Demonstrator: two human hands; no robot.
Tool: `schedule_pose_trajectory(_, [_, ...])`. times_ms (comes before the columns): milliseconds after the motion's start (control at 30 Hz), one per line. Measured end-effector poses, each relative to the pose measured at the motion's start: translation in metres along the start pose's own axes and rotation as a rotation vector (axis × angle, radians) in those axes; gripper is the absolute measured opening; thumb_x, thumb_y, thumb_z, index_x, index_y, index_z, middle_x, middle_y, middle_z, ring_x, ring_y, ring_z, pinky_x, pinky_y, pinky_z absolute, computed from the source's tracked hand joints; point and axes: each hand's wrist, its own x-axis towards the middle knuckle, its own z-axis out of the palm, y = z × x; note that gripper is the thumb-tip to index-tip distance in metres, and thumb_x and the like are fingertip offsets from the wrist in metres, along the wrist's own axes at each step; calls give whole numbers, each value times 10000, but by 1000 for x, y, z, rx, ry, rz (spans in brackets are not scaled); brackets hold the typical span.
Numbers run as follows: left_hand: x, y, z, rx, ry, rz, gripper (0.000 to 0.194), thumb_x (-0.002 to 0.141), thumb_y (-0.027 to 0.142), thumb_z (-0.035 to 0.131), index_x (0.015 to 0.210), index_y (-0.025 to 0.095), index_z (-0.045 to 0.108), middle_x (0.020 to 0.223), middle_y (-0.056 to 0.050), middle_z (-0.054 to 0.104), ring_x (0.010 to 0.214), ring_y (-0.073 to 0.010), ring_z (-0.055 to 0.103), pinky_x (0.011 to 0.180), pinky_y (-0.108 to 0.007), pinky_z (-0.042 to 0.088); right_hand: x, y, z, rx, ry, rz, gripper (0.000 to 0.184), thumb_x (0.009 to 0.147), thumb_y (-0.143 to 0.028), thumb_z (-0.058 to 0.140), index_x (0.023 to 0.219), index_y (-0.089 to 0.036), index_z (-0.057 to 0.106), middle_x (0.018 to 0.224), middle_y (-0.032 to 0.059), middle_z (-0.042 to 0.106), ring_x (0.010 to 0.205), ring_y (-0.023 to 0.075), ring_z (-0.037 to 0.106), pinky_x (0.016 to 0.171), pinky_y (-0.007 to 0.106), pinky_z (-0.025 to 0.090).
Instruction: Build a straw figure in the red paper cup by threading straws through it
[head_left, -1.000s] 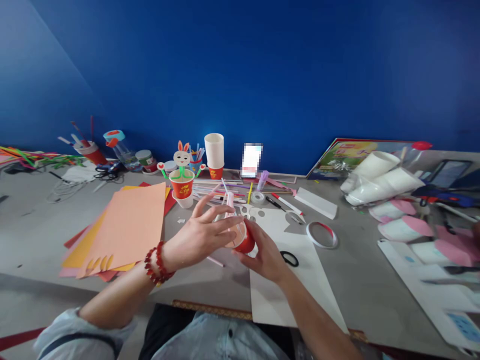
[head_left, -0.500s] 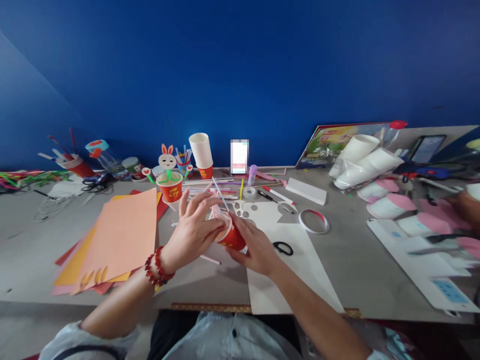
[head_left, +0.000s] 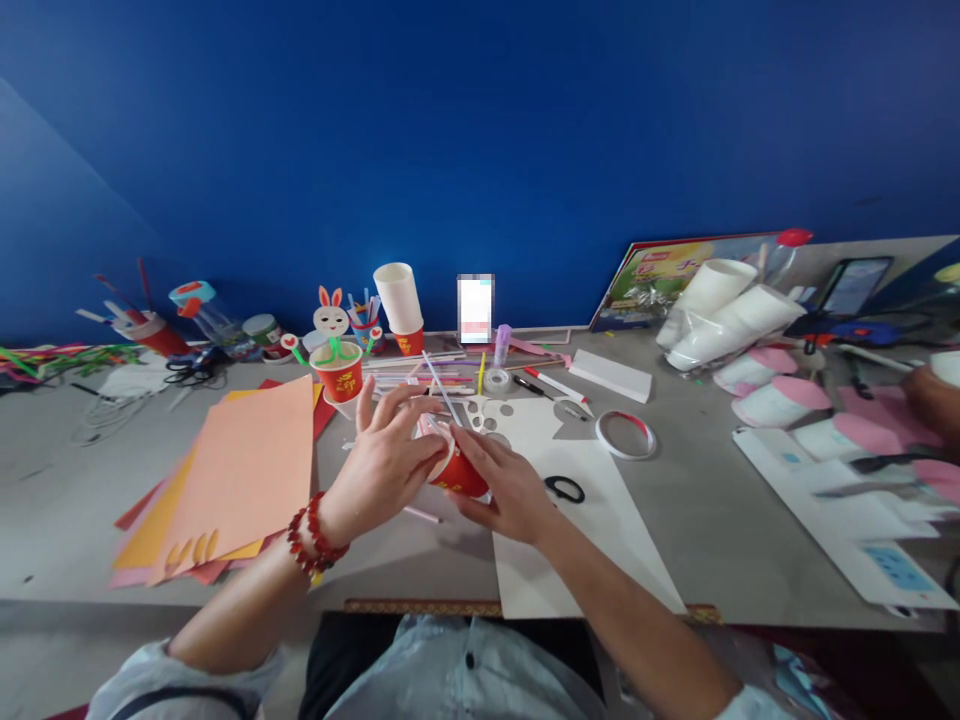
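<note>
A red paper cup (head_left: 463,474) with gold print tilts in front of me, its mouth turned toward my left hand. My right hand (head_left: 514,488) is wrapped round the cup's right side. At the rim, thumb and forefinger of my left hand (head_left: 394,440) are pressed together; what lies between them is hidden, and the other fingers are raised. A pale straw (head_left: 442,388) slants up from the cup's mouth between my hands. Behind my left hand stands another red cup (head_left: 339,372) with a rabbit face (head_left: 330,315) and green stems in it.
Coloured paper sheets (head_left: 240,460) lie at left. White paper (head_left: 592,520) with black-handled scissors (head_left: 564,489) lies at right, near a tape roll (head_left: 626,435). Loose straws, pens and a glue stick (head_left: 502,345) are behind. Bagged white cups (head_left: 720,315) stand far right, near another person's hand (head_left: 926,395).
The cup has turned slightly in my right hand, and the straw leans a little differently. My left fingers remain at the rim. The whole view has shifted slightly.
</note>
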Motion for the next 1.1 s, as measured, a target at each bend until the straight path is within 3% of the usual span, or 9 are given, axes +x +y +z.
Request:
schedule_pose_trajectory(300, [-2, -8, 5, -113, 32, -7, 160, 913, 205, 583, 868, 275, 720, 1221, -20, 668, 1312, -278, 457, 1182, -605, 164, 2, 2, -2, 13, -26, 13, 854, 921, -371, 600, 1590, -317, 72, 1490, 108, 488, 1241, 314, 568, 959, 463, 531])
schedule_pose_trajectory(633, [1, -1, 10, -141, 64, 10, 175, 922, 172, 557, 890, 261, 704, 1184, -3, 708, 1307, -266, 483, 1208, -629, 77, 0, 5, 2, 122, -5, 33, 818, 894, -386, 647, 1569, -317, 191, 1444, 106, 533, 1260, 292, 555, 1017, 457, 491])
schedule_pose_trajectory(767, [0, 1, 13, -169, 205, 22, 183, 895, 169, 612, 1029, 271, 685, 1290, -33, 655, 1324, -286, 477, 1205, -627, 144, -3, 10, 5, 381, 86, 143, 868, 872, -398, 680, 1569, -297, 174, 1448, 123, 523, 1285, 290, 547, 1051, 447, 470])
schedule_pose_trajectory(900, [-4, -2, 22, -511, 463, -138, 482, 933, 343, 588, 1391, 265, 462, 1515, -135, 422, 1406, -314, 409, 1155, -558, 345, -3, 11, 5, 752, 167, 268, 836, 899, -496, 631, 1562, -295, 162, 1530, 127, 415, 1384, 286, 451, 1083, 440, 451])
schedule_pose_trajectory(933, [-6, -4, 27, -646, 449, -158, 606, 929, 436, 584, 1463, 256, 362, 1546, -162, 371, 1429, -325, 384, 1150, -549, 363, -3, 11, 5, 814, 173, 282, 816, 900, -520, 622, 1553, -304, 182, 1544, 122, 396, 1396, 282, 437, 1090, 441, 447])
schedule_pose_trajectory(1000, [-9, -7, 37, -892, 273, -143, 862, 863, 589, 619, 1538, 245, 208, 1554, -209, 357, 1430, -345, 392, 1129, -529, 403, -5, 10, 6, 872, 160, 303, 767, 893, -560, 617, 1524, -315, 255, 1527, 118, 423, 1383, 282, 455, 1084, 455, 452])
schedule_pose_trajectory(1033, [-11, -8, 43, -985, 161, -145, 923, 832, 612, 646, 1547, 251, 188, 1533, -218, 394, 1409, -350, 425, 1105, -515, 435, -6, 9, 7, 877, 150, 312, 742, 888, -573, 617, 1505, -315, 296, 1500, 121, 457, 1358, 284, 484, 1066, 463, 468])
schedule_pose_trajectory(1100, [-15, -10, 56, -1111, 54, -172, 948, 783, 585, 720, 1538, 278, 236, 1504, -209, 445, 1358, -362, 487, 1046, -489, 496, -9, 9, 9, 866, 139, 314, 691, 881, -578, 625, 1464, -313, 367, 1442, 125, 515, 1318, 291, 525, 1027, 473, 499])
